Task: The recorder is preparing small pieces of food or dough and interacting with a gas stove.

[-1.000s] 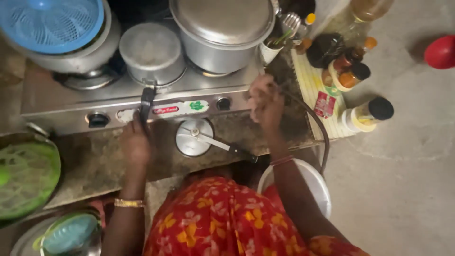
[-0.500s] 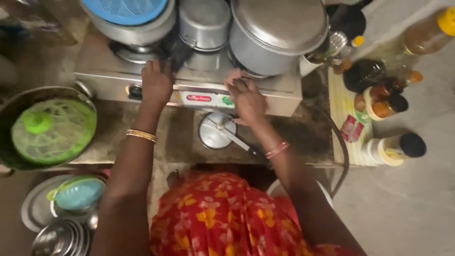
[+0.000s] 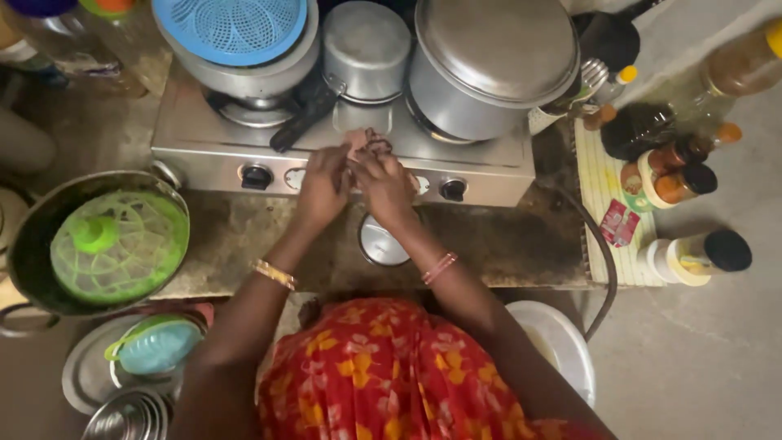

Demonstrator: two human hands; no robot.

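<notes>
Left hand: your left hand (image 3: 322, 183) is raised over the front edge of the stove (image 3: 481, 159), fingers curled against the right hand; whether it grips anything, you cannot tell.
Right hand: your right hand (image 3: 384, 181) meets the left one, fingers bent around a small dark crumpled item (image 3: 371, 143); a firm grasp cannot be confirmed.
Item position: the crumpled item sits at your fingertips, above the stove top, between the two burners' pots.
Reason for hold: judged from the pose, both hands close together to work the small item between them.
Stove load: a large lidded pot (image 3: 489, 65) stands right, a small lidded pot (image 3: 364, 49) centre, a blue strainer (image 3: 228, 28) left.
Below hands: a round steel lid (image 3: 381, 243) lies on the surface (image 3: 505, 244), just beneath your wrists.
Left of surface: a green mesh cover (image 3: 118, 244) rests in a dark pan.
</notes>
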